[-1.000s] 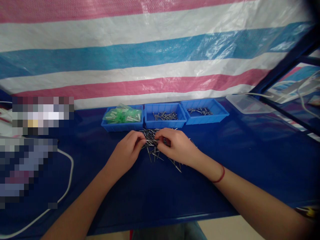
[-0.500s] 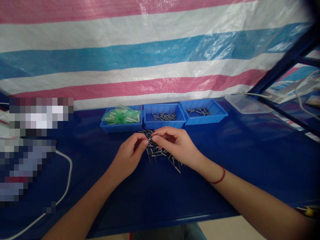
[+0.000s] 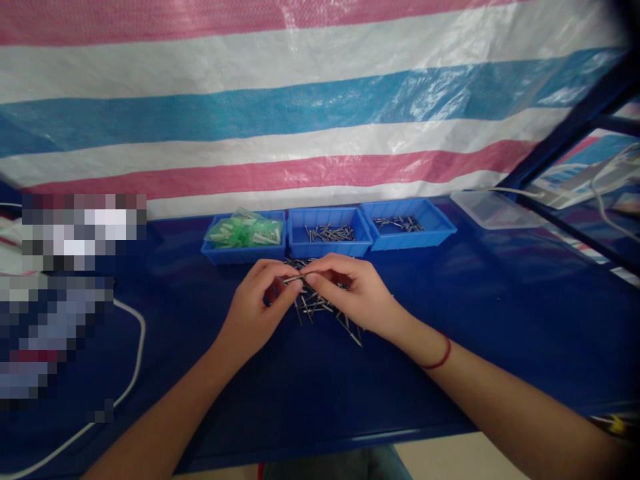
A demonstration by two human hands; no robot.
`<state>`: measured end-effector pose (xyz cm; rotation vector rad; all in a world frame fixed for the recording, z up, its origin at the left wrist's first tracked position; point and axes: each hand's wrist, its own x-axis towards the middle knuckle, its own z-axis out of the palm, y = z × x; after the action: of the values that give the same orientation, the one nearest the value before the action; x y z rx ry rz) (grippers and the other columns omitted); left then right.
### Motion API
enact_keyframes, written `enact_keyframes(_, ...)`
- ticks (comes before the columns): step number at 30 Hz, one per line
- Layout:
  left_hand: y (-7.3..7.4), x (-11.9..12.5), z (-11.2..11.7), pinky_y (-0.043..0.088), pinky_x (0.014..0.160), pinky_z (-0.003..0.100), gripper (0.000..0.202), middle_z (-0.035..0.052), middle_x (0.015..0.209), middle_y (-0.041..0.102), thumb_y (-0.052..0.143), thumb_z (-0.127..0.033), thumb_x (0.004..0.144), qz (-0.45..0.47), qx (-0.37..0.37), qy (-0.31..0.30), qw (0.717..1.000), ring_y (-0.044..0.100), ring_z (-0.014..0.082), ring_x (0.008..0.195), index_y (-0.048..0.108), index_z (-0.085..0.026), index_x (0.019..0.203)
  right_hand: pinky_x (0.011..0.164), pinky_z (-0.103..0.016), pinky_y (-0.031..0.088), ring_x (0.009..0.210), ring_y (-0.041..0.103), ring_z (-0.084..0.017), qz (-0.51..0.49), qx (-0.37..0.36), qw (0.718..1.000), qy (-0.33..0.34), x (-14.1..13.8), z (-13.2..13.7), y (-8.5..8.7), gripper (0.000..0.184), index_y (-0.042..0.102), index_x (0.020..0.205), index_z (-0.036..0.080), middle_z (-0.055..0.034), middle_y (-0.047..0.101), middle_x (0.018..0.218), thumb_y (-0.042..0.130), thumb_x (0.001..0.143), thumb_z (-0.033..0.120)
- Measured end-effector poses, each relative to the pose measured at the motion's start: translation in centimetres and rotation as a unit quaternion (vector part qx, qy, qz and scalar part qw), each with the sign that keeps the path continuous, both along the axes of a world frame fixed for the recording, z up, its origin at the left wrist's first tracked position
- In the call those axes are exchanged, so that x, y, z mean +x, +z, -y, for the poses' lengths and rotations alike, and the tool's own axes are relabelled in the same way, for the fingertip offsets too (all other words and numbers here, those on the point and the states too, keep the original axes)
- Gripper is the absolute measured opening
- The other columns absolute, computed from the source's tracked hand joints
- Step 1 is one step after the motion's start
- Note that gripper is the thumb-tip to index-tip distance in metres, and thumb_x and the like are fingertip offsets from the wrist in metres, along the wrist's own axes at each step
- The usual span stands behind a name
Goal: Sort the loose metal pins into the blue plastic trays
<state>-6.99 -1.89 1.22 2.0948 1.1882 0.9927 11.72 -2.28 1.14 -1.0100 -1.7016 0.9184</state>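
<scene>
Three blue bins (image 3: 330, 251) are standing on the blue table (image 3: 310, 393) at twelve o'clock, before striped sheeting (image 3: 300, 113); left hand (image 3: 260, 297) and right hand (image 3: 357, 290), fingertips nearly together, are apparently pinching one metal pin (image 3: 291, 279) above a pile (image 3: 319, 307).

Dim, soft light leaves the counter (image 3: 310, 393) dark, while glare streaks the striped sheet (image 3: 440, 93) at upper right. Edges look stretched and soft; coarse pixel blocks (image 3: 75, 230) cover patches at left.
</scene>
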Motion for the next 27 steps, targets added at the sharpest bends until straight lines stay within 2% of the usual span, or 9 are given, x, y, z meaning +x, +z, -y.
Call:
enact_keyframes(3,0.1,-0.1,0.0,0.049,0.073,0.026,0.014,0.0041,0.101,0.056,0.056,-0.03,0.089,0.003,0.02,0.016,1.0,0.059,0.0147,0.087,0.061,-0.021,0.099,0.057,-0.026,0.041,0.064,0.055,-0.012,0.033,0.021,0.999,0.006,0.1,-0.1,-0.1,0.016,0.07,0.089,0.019,-0.0043,0.066,0.083,0.056,0.087,0.027)
enact_keyframes(8,0.1,0.1,0.1,0.048,0.063,0.024,0.018,0.0038,0.098,0.06,0.055,-0.033,0.089,-0.016,0.004,0.014,1.0,0.058,0.0116,0.071,0.059,-0.02,0.102,0.059,-0.025,0.039,0.062,0.05,-0.011,0.076,0.025,0.996,0.026,-0.2,-0.3,-0.2,0.016,0.066,0.075,0.019,-0.0012,0.06,0.071,0.055,0.086,0.024)
enact_keyframes(10,0.2,0.0,0.0,0.047,0.061,0.024,0.026,0.0026,0.094,0.062,0.055,-0.034,0.089,-0.039,-0.003,0.02,0.999,0.058,0.012,0.069,0.056,-0.021,0.111,0.055,-0.024,0.037,0.057,0.047,-0.01,0.011,-0.034,0.999,0.004,-0.2,-0.6,-0.2,0.017,0.064,0.074,0.018,0.0008,0.054,0.064,0.055,0.085,0.028)
enact_keyframes(12,0.5,-0.4,-0.2,0.047,0.061,0.024,0.029,0.0018,0.091,0.062,0.054,-0.035,0.089,-0.066,0.008,0.023,0.998,0.058,0.0125,0.069,0.054,-0.021,0.115,0.048,-0.023,0.032,0.051,0.041,-0.009,-0.113,-0.099,0.987,-0.063,0.2,-1.1,0.1,0.019,0.064,0.077,0.018,0.0035,0.048,0.058,0.056,0.084,0.034)
enact_keyframes(15,1.3,-1.5,-0.8,0.047,0.069,0.025,0.02,0.0034,0.096,0.062,0.048,-0.03,0.092,-0.135,0.035,-0.007,0.99,0.059,0.0137,0.077,0.061,-0.02,0.103,0.042,-0.022,0.027,0.047,0.038,-0.007,-0.305,-0.116,0.923,-0.205,1.8,-2.2,0.7,0.019,0.062,0.084,0.019,0.0042,0.048,0.064,0.06,0.08,0.038)
enact_keyframes(17,1.9,-2.6,-1.2,0.046,0.071,0.026,0.022,0.0037,0.1,0.062,0.047,-0.031,0.091,-0.195,0.025,-0.04,0.98,0.059,0.0144,0.079,0.063,-0.02,0.102,0.042,-0.021,0.03,0.05,0.041,-0.006,-0.378,-0.123,0.883,-0.249,3.3,-3.0,1.1,0.021,0.062,0.088,0.02,0.0029,0.051,0.073,0.064,0.077,0.038)
enact_keyframes(20,2.5,-4.0,-1.7,0.045,0.068,0.027,0.025,0.0027,0.095,0.062,0.051,-0.039,0.088,-0.257,-0.001,-0.053,0.965,0.057,0.0141,0.072,0.064,-0.021,0.099,0.041,-0.022,0.032,0.049,0.042,-0.006,-0.411,-0.156,0.862,-0.253,5.0,-3.9,1.2,0.027,0.06,0.091,0.022,0.003,0.054,0.074,0.063,0.075,0.044)
enact_keyframes(23,2.3,-4.6,-2.0,0.045,0.066,0.026,0.028,0.0018,0.087,0.061,0.055,-0.046,0.083,-0.286,-0.034,-0.063,0.956,0.058,0.0154,0.072,0.065,-0.021,0.092,0.04,-0.023,0.03,0.046,0.04,-0.007,-0.403,-0.183,0.866,-0.233,5.2,-4.0,1.0,0.025,0.058,0.091,0.023,0.0037,0.054,0.07,0.058,0.077,0.044)
enact_keyframes(27,1.4,-4.3,-2.1,0.045,0.068,0.027,0.028,0.0024,0.088,0.061,0.054,-0.043,0.085,-0.295,-0.066,-0.086,0.949,0.059,0.016,0.073,0.066,-0.021,0.097,0.039,-0.023,0.025,0.045,0.037,-0.006,-0.391,-0.216,0.874,-0.188,3.9,-3.4,1.2,0.019,0.061,0.086,0.021,0.0044,0.05,0.067,0.059,0.073,0.035)
